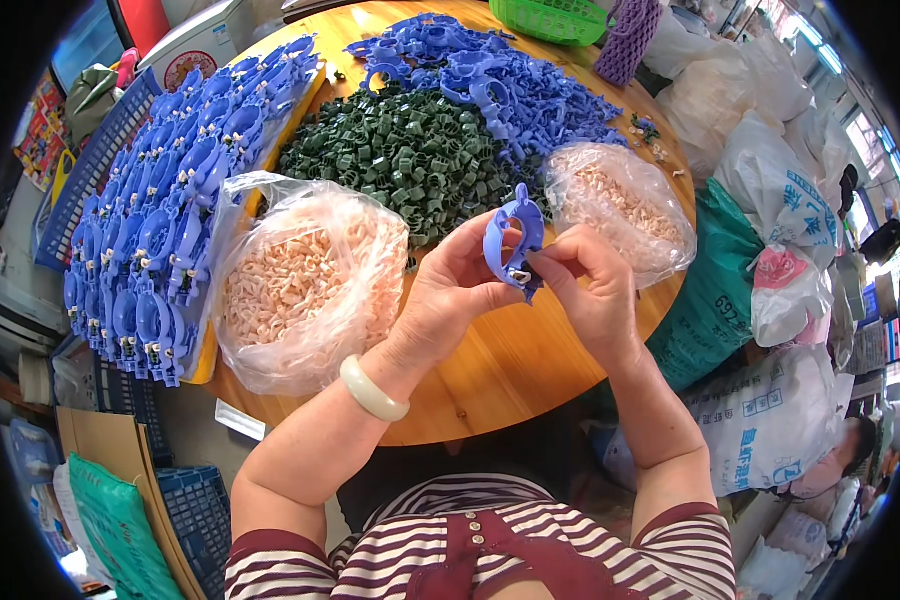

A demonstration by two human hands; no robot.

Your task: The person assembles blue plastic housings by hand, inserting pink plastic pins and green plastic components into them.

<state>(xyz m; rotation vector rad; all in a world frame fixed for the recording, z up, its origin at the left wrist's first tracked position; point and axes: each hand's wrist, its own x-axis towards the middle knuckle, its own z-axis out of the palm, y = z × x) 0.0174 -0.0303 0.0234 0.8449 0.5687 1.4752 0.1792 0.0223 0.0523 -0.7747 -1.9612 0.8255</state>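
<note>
In front of my chest, above the round table's near side, I hold a blue plastic ring-shaped part (493,248) with small knobs on its rim. My left hand (440,290) grips its lower left side between thumb and fingers. My right hand (602,295) is pinched closed against the part's lower right edge; whatever lies between those fingertips is hidden. Just beyond my hands lies a heap of small dark green plastic pieces (395,150). Clear bags of small cream-coloured pieces flank my hands, a left bag (305,285) and a right bag (620,205).
Rows of blue parts (160,230) fill a yellow-edged board at the left. More blue parts (500,75) are heaped at the table's back, near a green basket (548,20) and a purple woven holder (628,40). Full sacks (760,410) crowd the right; blue crates (195,510) stand lower left.
</note>
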